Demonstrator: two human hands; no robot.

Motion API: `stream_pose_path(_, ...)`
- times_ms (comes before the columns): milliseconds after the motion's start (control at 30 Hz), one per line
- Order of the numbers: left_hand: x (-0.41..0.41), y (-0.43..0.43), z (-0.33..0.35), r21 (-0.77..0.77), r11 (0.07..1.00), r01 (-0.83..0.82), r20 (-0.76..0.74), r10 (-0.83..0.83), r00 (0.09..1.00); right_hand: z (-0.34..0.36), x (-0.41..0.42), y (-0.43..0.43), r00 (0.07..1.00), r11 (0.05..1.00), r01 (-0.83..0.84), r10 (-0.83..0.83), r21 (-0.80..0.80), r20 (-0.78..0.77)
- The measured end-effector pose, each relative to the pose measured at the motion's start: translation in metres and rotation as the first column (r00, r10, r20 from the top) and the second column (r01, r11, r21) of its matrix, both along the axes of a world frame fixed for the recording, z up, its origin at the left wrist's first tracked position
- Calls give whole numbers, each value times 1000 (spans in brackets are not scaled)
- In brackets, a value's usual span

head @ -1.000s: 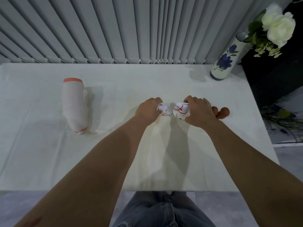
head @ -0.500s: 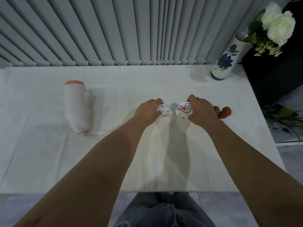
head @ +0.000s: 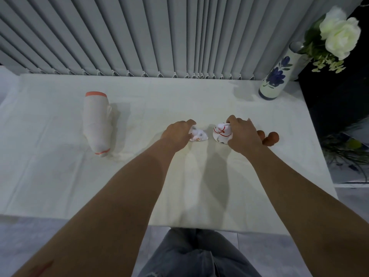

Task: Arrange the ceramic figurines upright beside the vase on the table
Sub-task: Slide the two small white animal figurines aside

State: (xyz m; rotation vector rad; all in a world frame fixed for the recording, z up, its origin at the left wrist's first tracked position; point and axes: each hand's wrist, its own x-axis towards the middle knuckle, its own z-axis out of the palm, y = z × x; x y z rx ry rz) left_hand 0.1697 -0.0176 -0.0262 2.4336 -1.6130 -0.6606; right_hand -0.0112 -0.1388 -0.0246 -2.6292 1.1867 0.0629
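The left hand (head: 176, 134) closes its fingers around a small white figurine (head: 197, 135) that lies low on the white tablecloth (head: 139, 176), its long axis running roughly left to right, its free end pointing toward the other hand; red and grey painted marks show on its glossy glaze. Just right of that grip, apart by a narrow strip of cloth, the right hand (head: 242, 134) pinches the top of a rounder white figurine (head: 222, 134), dome-shaped, with a red looped line painted across it; it looks tipped toward the left hand, though whether its base sits flat cannot be told. Behind the right hand's knuckles, touching or nearly so, a smooth brown figurine (head: 270, 138) with rounded lobes lies on the cloth. Far beyond and to the right of that grip stands the vase (head: 276, 77), a tall white cylinder with blue flowers painted on, holding a white rose (head: 339, 34). Well left of the left hand a large white figurine (head: 97, 122) with orange bands lies on its side, its long axis running away from the person. Compared with half a second ago, both hands hold the same grips and the figurines sit in nearly the same spots.
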Motion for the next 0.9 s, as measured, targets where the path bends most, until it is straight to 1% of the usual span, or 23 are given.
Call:
stream_pose_path(167, -6, 4, 6, -12, 998, -68, -27, 68, 997, 1, -8, 0, 996, 997, -30, 25, 67, 86)
stream_pose_path(267, -10, 11, 9, -5, 996, -92, -33, 92, 995, 0, -6, 1, 988, 996, -74, 67, 46, 137)
stream_pose_path(367, -9, 21, 11, -28, 994, -107, -28, 107, 994, 2, 2, 7, 972, 996, -81, 70, 38, 224)
stream_pose_path(500, 5, 45, 10, -48, 992, -116, 3, 117, 993, 5, 22, 23, 951, 991, -122, 133, -57, 278)
stream_pose_path(633, 42, 80, 4, -87, 989, -118, 111, 128, 986, 3, 57, 53, 929, 984, -159, 178, -86, 324)
stream_pose_path(767, 92, 122, 4, -123, 987, -100, 254, 128, 959, 3, 100, 90, 940, 978, -201, 207, -49, 272)
stream_pose_path(900, 150, 162, 8, -220, 972, -86, 386, 168, 907, 4, 152, 135, 950, 971, -238, 227, 26, 213)
